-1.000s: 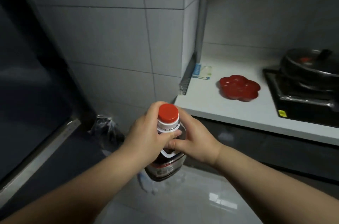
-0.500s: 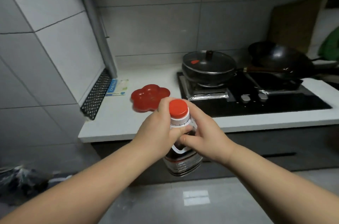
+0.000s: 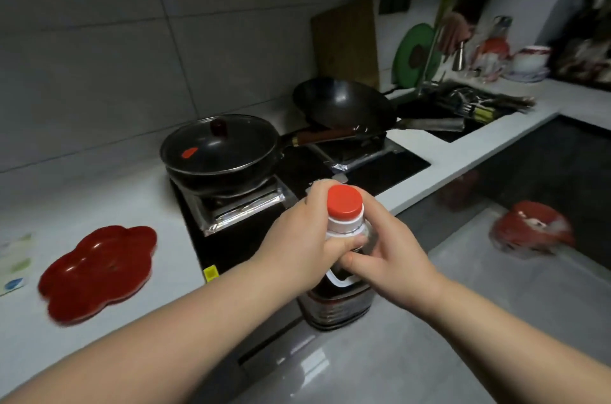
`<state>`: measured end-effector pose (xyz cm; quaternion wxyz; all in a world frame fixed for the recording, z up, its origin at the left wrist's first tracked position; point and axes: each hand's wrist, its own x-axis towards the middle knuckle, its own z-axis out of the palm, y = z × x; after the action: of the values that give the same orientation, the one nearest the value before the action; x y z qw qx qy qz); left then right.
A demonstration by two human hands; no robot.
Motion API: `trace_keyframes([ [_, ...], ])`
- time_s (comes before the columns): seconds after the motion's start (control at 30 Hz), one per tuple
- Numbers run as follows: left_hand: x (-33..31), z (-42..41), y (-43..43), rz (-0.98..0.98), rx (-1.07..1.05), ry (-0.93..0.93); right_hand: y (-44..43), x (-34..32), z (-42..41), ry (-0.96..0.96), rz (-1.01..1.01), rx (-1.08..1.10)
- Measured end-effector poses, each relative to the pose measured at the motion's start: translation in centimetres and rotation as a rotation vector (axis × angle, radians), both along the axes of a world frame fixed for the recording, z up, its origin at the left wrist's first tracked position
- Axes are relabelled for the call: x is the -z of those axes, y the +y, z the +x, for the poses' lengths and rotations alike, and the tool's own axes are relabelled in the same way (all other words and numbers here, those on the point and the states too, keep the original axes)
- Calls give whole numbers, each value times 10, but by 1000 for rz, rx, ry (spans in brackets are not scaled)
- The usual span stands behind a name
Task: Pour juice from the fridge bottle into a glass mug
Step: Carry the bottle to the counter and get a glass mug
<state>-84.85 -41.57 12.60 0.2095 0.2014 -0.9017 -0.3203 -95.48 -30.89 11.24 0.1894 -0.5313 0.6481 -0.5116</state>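
L hand (image 3: pixel 304 238) & R hand (image 3: pixel 390 258) curled round clear plastic bottle (image 3: pixel 337 304) neck, round red cap (image 3: pixel 345 202) on

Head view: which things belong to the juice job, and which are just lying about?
Job:
bottle
red cap
left hand and right hand, both gripping its neck

Lying about:
lidded pan
wok
red flower-shaped dish
cutting board
green disc

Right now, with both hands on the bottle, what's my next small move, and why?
Probably set the bottle down on the counter: both the left hand and right hand grip its neck in mid-air, the red cap is on, and no mug shows plainly.
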Motion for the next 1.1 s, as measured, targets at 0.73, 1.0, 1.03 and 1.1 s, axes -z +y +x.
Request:
trace_keyframes([
  [0.73,-16,-381,97,82,114,97,113,-31,-364,95,45,139],
  [1.0,-24,-505,85,103,130,95,102,-36,-487,70,17,144],
  [1.03,-25,-523,78,91,134,104,95,-36,-503,71,12,151],
  [1.1,-26,-552,63,65,140,108,80,-36,-532,79,-9,162],
])
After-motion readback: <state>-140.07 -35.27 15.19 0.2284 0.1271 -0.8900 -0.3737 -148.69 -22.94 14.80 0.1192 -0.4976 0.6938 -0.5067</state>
